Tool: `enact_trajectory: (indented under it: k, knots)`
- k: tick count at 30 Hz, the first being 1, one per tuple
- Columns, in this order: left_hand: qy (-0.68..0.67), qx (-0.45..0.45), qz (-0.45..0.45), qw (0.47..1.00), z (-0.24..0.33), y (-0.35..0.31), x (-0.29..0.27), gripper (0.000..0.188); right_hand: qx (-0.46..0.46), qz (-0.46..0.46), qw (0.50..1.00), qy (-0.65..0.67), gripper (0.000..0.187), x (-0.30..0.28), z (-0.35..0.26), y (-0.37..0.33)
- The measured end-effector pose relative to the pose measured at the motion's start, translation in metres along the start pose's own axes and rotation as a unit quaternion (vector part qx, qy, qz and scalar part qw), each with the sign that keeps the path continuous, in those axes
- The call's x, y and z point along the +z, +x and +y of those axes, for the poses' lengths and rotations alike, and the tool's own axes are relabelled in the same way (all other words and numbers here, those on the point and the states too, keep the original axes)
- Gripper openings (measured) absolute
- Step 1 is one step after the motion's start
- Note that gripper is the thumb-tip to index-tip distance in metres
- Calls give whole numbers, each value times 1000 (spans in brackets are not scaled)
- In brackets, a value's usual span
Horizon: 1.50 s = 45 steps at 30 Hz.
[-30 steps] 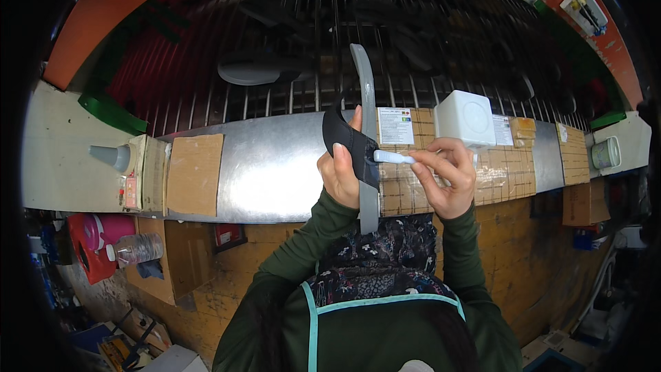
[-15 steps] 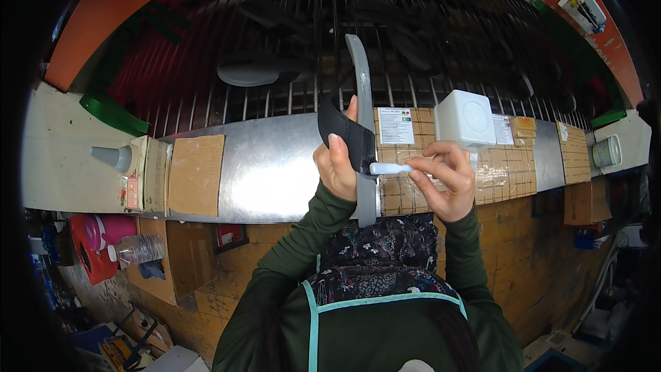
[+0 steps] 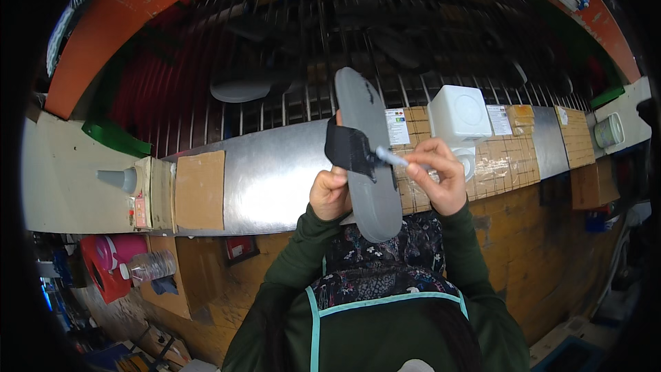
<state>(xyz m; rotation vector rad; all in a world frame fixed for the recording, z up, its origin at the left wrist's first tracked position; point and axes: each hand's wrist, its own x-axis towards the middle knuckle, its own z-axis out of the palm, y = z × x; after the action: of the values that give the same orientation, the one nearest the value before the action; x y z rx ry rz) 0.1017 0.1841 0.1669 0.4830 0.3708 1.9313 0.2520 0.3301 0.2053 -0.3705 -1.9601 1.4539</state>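
A slide sandal point(image 3: 375, 200) with a grey sole and a black strap point(image 3: 349, 148) is held up in front of me, its footbed turned toward me. My left hand point(image 3: 330, 193) is closed on its left edge, just below the strap; some of the fingers are hidden behind the sole. Between the thumb and fingers of my right hand point(image 3: 441, 176) is a slim pale stick-shaped tool point(image 3: 391, 157). Its left end meets or nearly meets the sandal where the strap joins the sole; actual contact is hard to tell.
Beyond the metal bench point(image 3: 275, 172) lies a rack of bars with another grey sandal point(image 3: 241, 89). A white plastic container point(image 3: 460, 116) stands on taped cardboard point(image 3: 506, 165) at right. At left are a cardboard piece point(image 3: 200, 189) and a grey cone point(image 3: 117, 179).
The sandal has turned from edge-on to show its footbed and sits lower. The pale tool has tilted, its tip now higher beside the strap. The head view has shifted slightly.
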Motion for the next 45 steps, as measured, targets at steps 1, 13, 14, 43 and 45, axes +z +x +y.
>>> enact_trajectory:
  k: [1,13,14,43,45]
  knots:
    - [24,-14,4,1000,3,-4,-2,83,16,-44,998,36,16,-4,0,-4]
    - [570,65,52,818,20,14,16,152,89,-39,990,102,19,-10,8,-22]
    - [608,72,42,790,22,14,15,153,93,-38,992,75,18,-14,4,-26]
    - [735,81,-16,674,30,18,2,161,-132,2,929,-344,20,-21,-24,0]
    - [737,84,-24,670,32,19,3,161,-137,6,933,-333,20,-20,-23,3]
